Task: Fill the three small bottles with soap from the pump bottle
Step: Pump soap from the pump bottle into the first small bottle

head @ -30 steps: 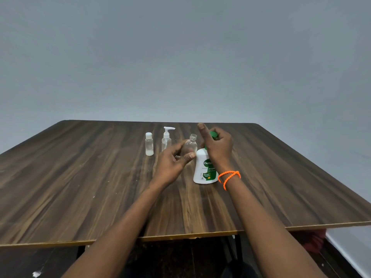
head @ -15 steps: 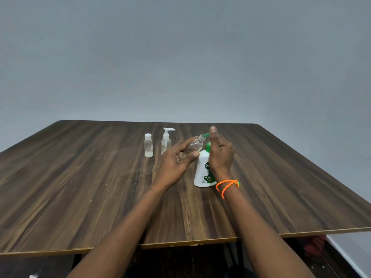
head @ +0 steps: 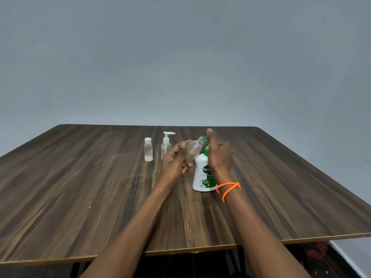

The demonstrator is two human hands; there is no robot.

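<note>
A white soap pump bottle (head: pixel 202 176) with a green pump head stands on the wooden table (head: pixel 80 187). My right hand (head: pixel 218 155) rests on top of the green pump, fingers extended over it. My left hand (head: pixel 176 161) grips a clear small bottle (head: pixel 192 150), tilted with its open neck against the green spout. Further left stand a capped small bottle (head: pixel 148 150) with pale liquid at its bottom and a clear small bottle with a white pump top (head: pixel 166 145).
The table's near edge (head: pixel 200 250) runs across the lower frame, with a dark floor below it. A grey wall rises behind the table. An orange beaded band (head: pixel 228 190) circles my right wrist.
My left hand lifted the clear small bottle and tilted it to the green spout. My right hand shifted from gripping the pump head to lying over its top.
</note>
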